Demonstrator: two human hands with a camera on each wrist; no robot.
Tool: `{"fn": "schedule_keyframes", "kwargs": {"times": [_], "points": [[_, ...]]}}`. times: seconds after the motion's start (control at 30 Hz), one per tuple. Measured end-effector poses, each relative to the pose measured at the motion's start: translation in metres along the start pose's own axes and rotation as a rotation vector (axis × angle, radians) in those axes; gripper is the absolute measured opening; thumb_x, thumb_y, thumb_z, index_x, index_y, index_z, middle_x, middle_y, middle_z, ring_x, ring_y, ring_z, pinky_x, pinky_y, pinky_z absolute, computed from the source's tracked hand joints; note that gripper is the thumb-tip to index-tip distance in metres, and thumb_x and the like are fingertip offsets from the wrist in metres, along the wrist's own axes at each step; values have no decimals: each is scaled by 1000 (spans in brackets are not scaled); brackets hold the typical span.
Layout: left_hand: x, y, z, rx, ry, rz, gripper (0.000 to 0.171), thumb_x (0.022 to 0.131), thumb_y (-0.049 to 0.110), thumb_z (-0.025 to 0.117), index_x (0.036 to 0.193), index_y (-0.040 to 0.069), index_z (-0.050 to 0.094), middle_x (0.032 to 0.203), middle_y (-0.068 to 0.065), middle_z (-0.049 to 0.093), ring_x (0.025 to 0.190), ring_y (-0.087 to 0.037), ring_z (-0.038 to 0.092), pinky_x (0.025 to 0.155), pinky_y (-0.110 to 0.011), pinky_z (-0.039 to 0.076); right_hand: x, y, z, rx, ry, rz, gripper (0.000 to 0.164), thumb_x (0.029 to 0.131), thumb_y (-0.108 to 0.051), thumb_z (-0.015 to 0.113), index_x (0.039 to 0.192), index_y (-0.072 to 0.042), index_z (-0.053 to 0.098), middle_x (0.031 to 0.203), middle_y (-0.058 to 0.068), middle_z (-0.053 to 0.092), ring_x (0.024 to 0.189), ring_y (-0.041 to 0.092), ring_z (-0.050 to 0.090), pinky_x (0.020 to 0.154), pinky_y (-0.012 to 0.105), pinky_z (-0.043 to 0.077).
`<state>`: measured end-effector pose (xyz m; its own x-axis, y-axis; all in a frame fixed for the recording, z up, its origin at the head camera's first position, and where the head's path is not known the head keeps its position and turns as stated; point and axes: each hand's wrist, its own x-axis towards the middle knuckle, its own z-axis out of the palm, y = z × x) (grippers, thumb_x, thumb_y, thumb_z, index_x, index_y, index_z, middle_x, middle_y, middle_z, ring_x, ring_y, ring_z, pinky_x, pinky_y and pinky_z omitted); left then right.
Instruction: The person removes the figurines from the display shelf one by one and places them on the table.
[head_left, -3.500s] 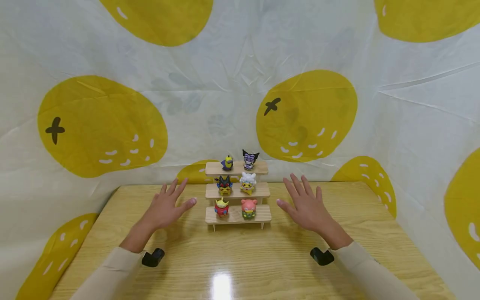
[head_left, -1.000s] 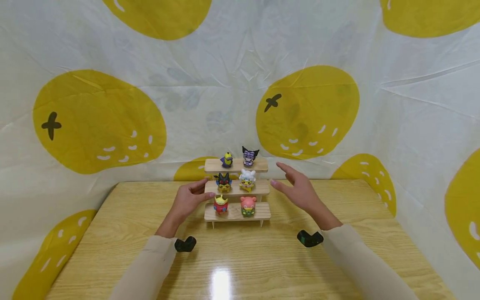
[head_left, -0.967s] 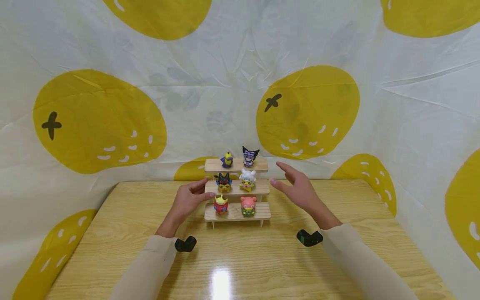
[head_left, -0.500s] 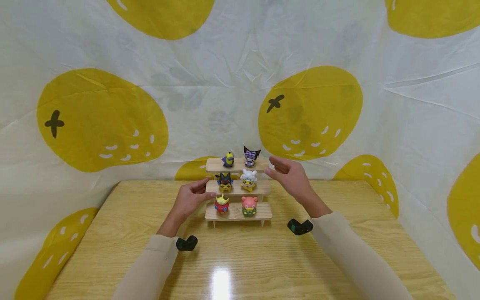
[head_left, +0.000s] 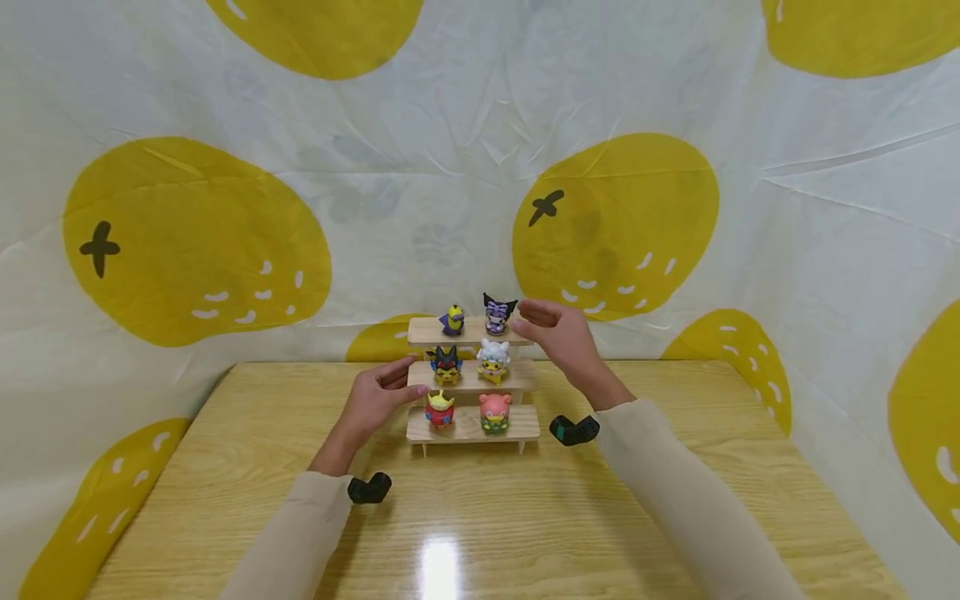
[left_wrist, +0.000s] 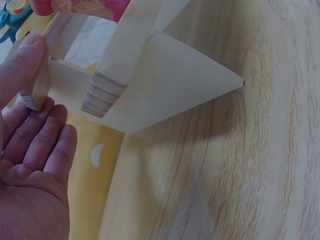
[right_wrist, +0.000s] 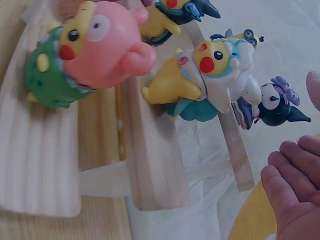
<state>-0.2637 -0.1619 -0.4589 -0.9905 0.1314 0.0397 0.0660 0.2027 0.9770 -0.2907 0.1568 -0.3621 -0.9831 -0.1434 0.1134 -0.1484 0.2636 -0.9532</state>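
Observation:
A three-step wooden display stand (head_left: 468, 425) holds several small figurines, two to a step. My left hand (head_left: 372, 403) pinches the left end of the middle shelf (left_wrist: 40, 89), thumb above and fingers below, as the left wrist view shows. Beside the right end of the top shelf, my right hand (head_left: 564, 337) is held with thumb and fingers apart. Closest to it stands a black-and-purple eared figurine (right_wrist: 272, 102); a gap shows between them in the right wrist view. Below are a white-hooded yellow figurine (head_left: 494, 360) and a pink-headed figurine (head_left: 495, 411).
The left column has a purple-caped yellow figurine (head_left: 453, 320), a black-eared one (head_left: 446, 367) and a red-bodied one (head_left: 439, 412). The stand is on a wood-grain table (head_left: 480, 517). White cloth (head_left: 420, 208) with yellow fruit shapes hangs behind and at the sides.
My left hand came in from the table's left to the middle shelf and has stayed there. My right hand moved left and up toward the black-and-purple figurine. The figurines keep their places.

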Motion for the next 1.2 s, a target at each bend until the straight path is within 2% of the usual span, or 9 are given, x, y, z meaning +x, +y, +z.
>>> {"fn": "schedule_keyframes", "kwargs": {"times": [0.2,0.4,0.53,0.7,1.0,1.2], "points": [[3,1,0,-19,-7,-13,72,88,28,87,151,10,57,158,-9,54,148,-29,50,115,-41,49,12,-3,5,32,10,51,61,96,-29,78,149,-7,58,148,15,63,140,29,58,120,49,47],[5,-1,0,-12,-6,-8,72,88,27,86,151,8,56,158,-12,53,147,-32,51,115,-42,50,20,-8,8,54,28,74,55,95,-22,80,143,-3,63,140,19,67,129,29,66,115,47,52],[6,-1,1,-14,-7,-15,73,88,27,87,151,8,56,158,-11,53,147,-31,51,116,-42,49,24,-8,8,57,33,61,49,95,-20,79,139,-2,66,135,21,70,113,18,71,111,47,55],[5,0,0,-11,-2,-19,72,88,27,87,150,10,57,157,-10,54,147,-29,52,115,-42,50,29,-8,13,73,27,54,42,93,-15,80,132,-2,71,129,20,73,97,6,71,103,40,60],[4,-3,-1,-4,10,-37,72,87,29,87,150,11,58,158,-11,54,146,-30,52,115,-42,50,31,-12,25,43,32,65,39,92,-14,81,129,-4,73,123,20,75,92,9,70,94,38,62],[2,-1,0,-16,5,-41,72,88,29,87,151,11,57,157,-11,54,146,-29,52,116,-43,50,31,-14,27,14,56,68,36,93,-14,81,126,-3,74,121,19,76,92,10,69,95,36,62]]}}
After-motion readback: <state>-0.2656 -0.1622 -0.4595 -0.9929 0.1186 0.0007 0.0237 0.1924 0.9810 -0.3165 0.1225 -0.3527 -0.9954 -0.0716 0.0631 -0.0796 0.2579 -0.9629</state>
